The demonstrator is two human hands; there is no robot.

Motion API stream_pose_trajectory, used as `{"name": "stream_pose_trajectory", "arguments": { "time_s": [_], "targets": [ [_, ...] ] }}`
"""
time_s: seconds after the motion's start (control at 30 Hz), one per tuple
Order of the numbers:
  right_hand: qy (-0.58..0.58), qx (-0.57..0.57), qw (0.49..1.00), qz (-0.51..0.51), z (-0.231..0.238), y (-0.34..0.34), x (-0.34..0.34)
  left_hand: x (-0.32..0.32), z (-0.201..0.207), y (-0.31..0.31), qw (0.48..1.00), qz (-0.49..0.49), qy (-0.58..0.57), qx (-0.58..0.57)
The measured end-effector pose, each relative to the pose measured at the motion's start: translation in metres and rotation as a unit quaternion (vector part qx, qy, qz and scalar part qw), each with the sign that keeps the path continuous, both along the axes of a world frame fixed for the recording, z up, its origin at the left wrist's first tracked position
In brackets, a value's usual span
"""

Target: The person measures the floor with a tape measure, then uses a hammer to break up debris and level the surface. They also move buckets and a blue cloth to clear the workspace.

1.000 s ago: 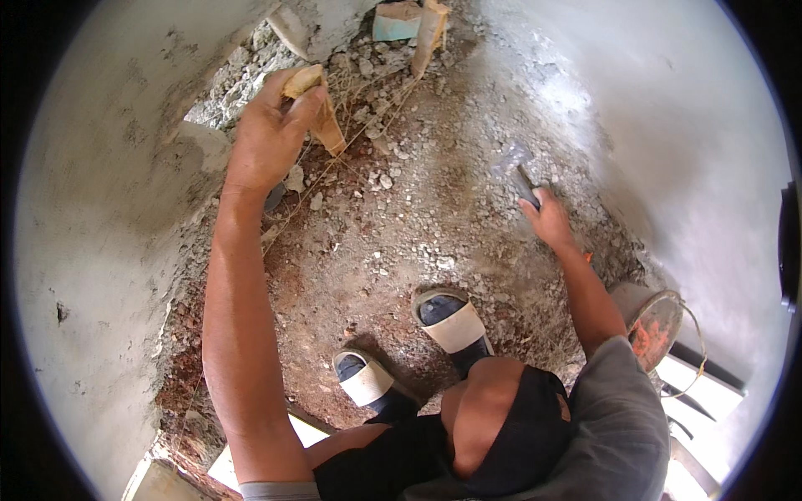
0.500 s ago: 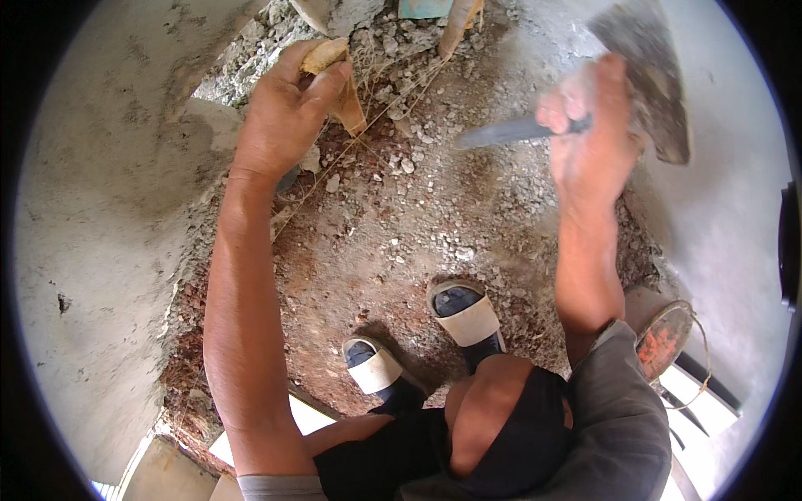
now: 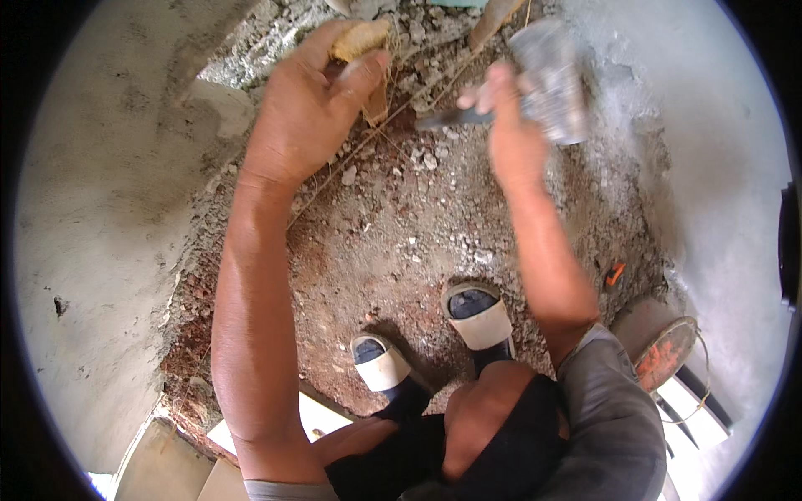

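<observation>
Up in the left hand, fingers curled firmly round it, there's a wooden stake, long axis running narrow end down, and just rightward the right hand, blurred, closed on a broad-headed tool, handle end pointing stakeward, above loose rubble.

no text, label, number or sign can be read: none on the wooden stake gripped by the left hand, none on the motion-blurred blade tool gripped by the right hand, none on the bucket behind and right of that grip.
</observation>
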State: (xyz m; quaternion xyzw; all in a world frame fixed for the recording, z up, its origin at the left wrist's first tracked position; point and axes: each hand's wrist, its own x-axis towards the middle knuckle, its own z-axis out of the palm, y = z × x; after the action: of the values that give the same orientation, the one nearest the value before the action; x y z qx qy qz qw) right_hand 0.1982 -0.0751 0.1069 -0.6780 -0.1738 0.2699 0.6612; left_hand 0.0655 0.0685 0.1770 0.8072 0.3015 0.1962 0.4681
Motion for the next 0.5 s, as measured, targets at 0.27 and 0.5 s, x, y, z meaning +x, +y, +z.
{"name": "stream_pose_trajectory", "arguments": {
  "time_s": [0.27, 0.5],
  "targets": [
    [-0.028, -0.079, 0.996, 0.011, -0.032, 0.035, -0.021, -0.002, 0.0, 0.0, 0.999, -0.022, -0.012, -0.032],
    [-0.075, 0.028, 0.996, -0.05, 0.001, -0.054, 0.012, 0.0, -0.002, -0.001, 1.0, 0.009, 0.013, -0.02]
  ]
}}
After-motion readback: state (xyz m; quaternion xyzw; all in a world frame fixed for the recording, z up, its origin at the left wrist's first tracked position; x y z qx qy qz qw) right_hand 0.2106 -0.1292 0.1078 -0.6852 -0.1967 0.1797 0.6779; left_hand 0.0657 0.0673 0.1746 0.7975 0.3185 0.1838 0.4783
